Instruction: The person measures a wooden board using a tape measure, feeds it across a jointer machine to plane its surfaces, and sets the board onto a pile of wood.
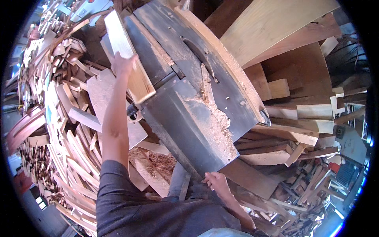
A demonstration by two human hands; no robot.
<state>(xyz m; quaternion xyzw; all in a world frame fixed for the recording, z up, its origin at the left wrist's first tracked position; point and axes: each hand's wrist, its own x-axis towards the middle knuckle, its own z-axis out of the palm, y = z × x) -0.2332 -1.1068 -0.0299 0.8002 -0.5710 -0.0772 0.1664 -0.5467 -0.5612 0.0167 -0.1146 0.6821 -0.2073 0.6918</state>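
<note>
My left arm reaches forward over a grey metal jointer table. My left hand is closed on a pale, squared wooden board. The board lies lengthwise along the table's left side, its near end beside the dark cutter gap. At the table's near edge, my right hand has its fingers curled in, by the corner. What it holds, if anything, I cannot make out. Sawdust lies heaped across the right half of the metal surface.
A curved slot opens in the metal further right, beside a dusty wooden rail. Piles of wood strips crowd the left. Stacked planks and beams stand to the right, with a wide board above them.
</note>
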